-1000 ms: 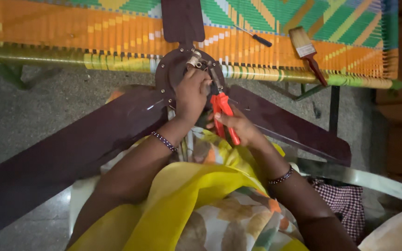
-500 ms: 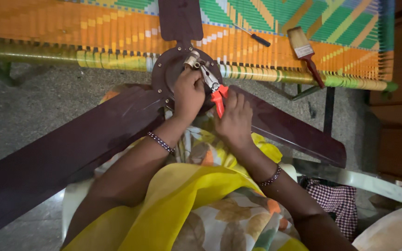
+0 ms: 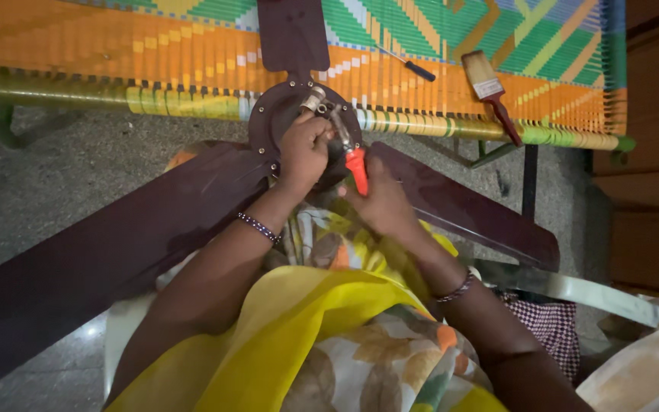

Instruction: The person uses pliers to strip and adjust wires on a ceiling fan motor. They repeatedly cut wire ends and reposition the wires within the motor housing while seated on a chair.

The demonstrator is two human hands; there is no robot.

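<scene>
Where the head view looks down, one ceiling fan lies across the person's lap, its round hub (image 3: 284, 122) at the middle and three dark blades in sight: one (image 3: 93, 267) running to the near left, one (image 3: 467, 206) to the right, one (image 3: 282, 34) pointing far over a woven cot (image 3: 116, 46). There is one pair of pliers (image 3: 348, 149) with red handles, two hands, and a bangle on each wrist.

On the cot, far right, lie one brush (image 3: 490, 88) and one screwdriver (image 3: 409, 67), well apart from the hands. A yellow cloth (image 3: 299, 336) and a flowered dress cover the lap and hide the near part of the hub. A checked cloth (image 3: 551, 328) lies near right, and the floor (image 3: 62, 168) is grey stone.

The left hand (image 3: 303, 152) is closed over the hub's right side, covering it there. The right hand (image 3: 381, 202), just beside it, grips the pliers' handles; the metal nose reaches far-left to a small fitting (image 3: 314, 99) on the hub's top. Whether the nose bites it I cannot tell.
</scene>
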